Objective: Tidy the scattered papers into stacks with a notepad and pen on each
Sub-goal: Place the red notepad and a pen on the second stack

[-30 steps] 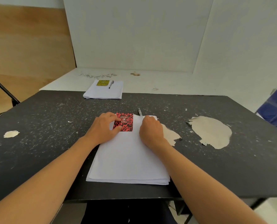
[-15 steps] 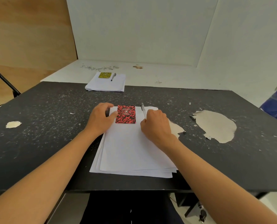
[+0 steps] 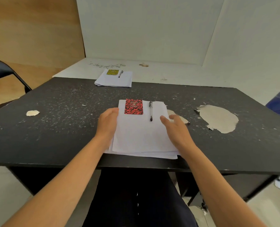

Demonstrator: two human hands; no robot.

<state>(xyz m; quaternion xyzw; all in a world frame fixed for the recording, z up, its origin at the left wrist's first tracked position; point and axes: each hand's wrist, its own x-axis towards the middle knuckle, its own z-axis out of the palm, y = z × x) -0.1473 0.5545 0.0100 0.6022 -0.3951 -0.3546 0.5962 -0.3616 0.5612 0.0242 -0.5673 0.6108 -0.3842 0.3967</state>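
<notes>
Peeled tabletop patch [image 3: 218, 118] — just beyond right hand [image 3: 176, 130]

Left hand [image 3: 107, 122] off red notepad [image 3: 133, 106], now flat along left edge of near paper stack [image 3: 140, 136] at frame centre. Right hand [image 3: 176, 130] no longer curled over pen [image 3: 150, 110]; fingers straightened, hand drawn back toward stack's right edge. Pen fully exposed, right of notepad.

both bare forearms are reaching forward side by side. the left hand [image 3: 107, 122] is lying flat, palm down, fingers [image 3: 112, 111] straight and together. the right hand [image 3: 176, 128] is hovering loosely spread, palm turned inward, gripping nothing.
</notes>
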